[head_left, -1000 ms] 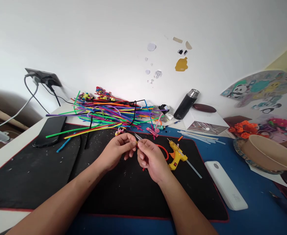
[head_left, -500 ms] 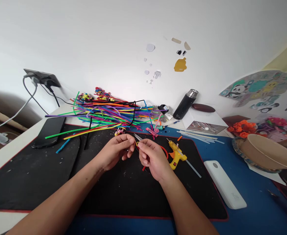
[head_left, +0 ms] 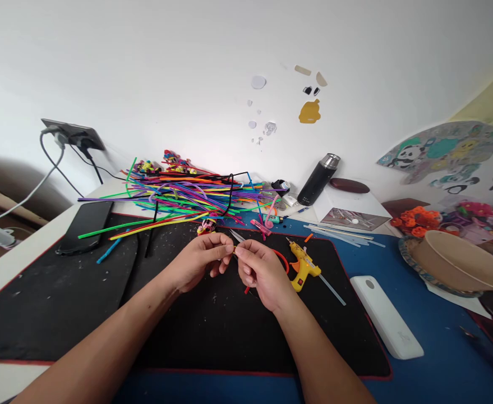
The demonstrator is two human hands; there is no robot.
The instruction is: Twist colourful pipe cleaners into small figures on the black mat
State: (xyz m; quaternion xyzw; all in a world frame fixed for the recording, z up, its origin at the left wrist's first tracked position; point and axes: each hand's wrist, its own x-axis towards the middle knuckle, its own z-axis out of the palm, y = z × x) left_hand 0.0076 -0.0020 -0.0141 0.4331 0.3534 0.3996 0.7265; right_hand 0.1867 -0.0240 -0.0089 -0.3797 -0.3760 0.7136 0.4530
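My left hand (head_left: 202, 259) and my right hand (head_left: 263, 270) meet over the black mat (head_left: 212, 342), thumbs and forefingers pinched together. Between the fingertips a small yellow loop (head_left: 235, 250) shows in part; both hands pinch it. Just beyond them lie scissors (head_left: 236, 235) with the blades pointing away, their red handle (head_left: 282, 260) partly hidden behind my right hand. A small pink and black figure (head_left: 207, 225) sits beyond my left hand. To the right of my right hand rests a yellow glue gun (head_left: 304, 267).
Many coloured pipe cleaners (head_left: 187, 193) are heaped at the back. A phone (head_left: 85, 227) lies left. On the right are a white case (head_left: 387, 317), clear glue sticks (head_left: 347, 235), a black flask (head_left: 318, 179) and a beige bowl (head_left: 465, 261).
My left fingertips have moved slightly right and closed on the small yellow loop beside my right fingertips. The right hand has barely moved.
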